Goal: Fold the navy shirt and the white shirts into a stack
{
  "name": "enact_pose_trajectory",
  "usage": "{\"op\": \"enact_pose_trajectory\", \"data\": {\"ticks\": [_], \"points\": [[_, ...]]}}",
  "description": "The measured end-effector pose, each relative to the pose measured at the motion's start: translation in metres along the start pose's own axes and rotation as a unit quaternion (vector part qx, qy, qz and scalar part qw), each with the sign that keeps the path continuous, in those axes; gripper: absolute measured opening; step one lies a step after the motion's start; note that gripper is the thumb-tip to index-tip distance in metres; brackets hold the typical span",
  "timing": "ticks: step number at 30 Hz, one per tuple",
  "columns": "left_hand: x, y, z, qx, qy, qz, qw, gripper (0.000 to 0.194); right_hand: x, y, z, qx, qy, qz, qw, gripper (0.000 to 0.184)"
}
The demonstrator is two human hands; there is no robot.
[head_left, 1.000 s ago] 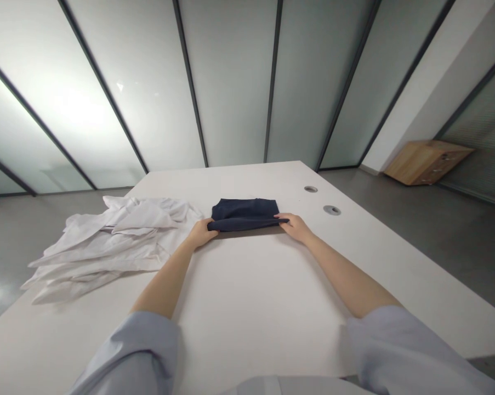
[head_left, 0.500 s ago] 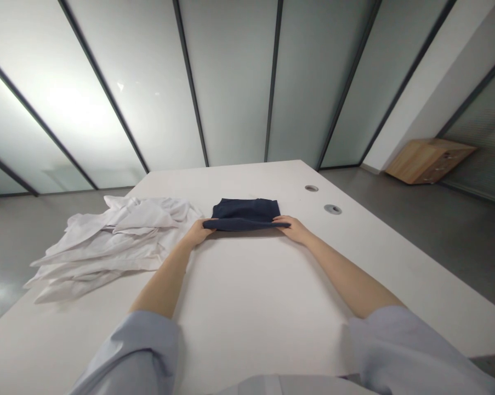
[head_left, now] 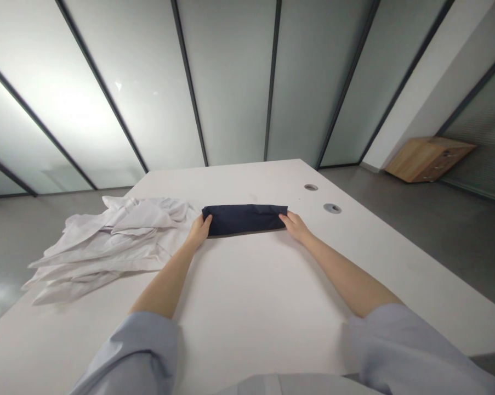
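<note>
- Half a second ago the dark blue cloth (head_left: 245, 219) showed a flat part behind and a rolled-looking fold along its near side; now it shows as one narrow strip, and that flat part behind is out of sight.
- The strip's far side now sits closer to the person than the cloth's far side did before.
- The left hand (head_left: 199, 229) pinches the strip's left end, thumb on the face towards the person; the other fingers are mostly hidden behind the cloth.
- The right hand (head_left: 295, 225) pinches the right end in the same narrow way, its thumb near the end of the strip.
- The cloth spans between the two hands, nearer the far edge of the desk (head_left: 263, 296) than the near edge, its length running roughly along that far edge; whether its underside rests fully on the top, I cannot tell.
- A heap of white cloth (head_left: 124, 236), unchanged, lies over the desk's left edge, just beside the left hand.
- Two round fittings, the nearer one with a grey ring (head_left: 332, 208), sit by the right edge, towards the far right corner.
</note>
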State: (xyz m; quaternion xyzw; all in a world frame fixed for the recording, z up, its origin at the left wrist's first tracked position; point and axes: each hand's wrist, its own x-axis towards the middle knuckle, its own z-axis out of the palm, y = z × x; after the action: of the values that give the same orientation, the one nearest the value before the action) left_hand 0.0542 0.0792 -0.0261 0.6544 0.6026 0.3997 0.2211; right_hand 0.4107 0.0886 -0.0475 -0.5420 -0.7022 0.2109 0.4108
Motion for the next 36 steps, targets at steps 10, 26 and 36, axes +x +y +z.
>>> {"op": "enact_pose_trajectory", "data": {"ticks": [10,26,36], "points": [[0.001,-0.001,0.005,0.121,0.033,-0.04,0.991,0.039,0.003,0.002,0.007,-0.095,0.021,-0.012,0.995,0.034],[-0.017,0.018,0.005,0.243,0.11,0.113,0.957,0.049,0.001,0.002,0.005,-0.144,0.123,-0.08,0.979,0.042],[-0.022,0.017,0.014,0.273,-0.124,0.151,0.942,0.066,-0.005,0.001,0.021,-0.236,-0.132,-0.111,0.956,0.052]]}}
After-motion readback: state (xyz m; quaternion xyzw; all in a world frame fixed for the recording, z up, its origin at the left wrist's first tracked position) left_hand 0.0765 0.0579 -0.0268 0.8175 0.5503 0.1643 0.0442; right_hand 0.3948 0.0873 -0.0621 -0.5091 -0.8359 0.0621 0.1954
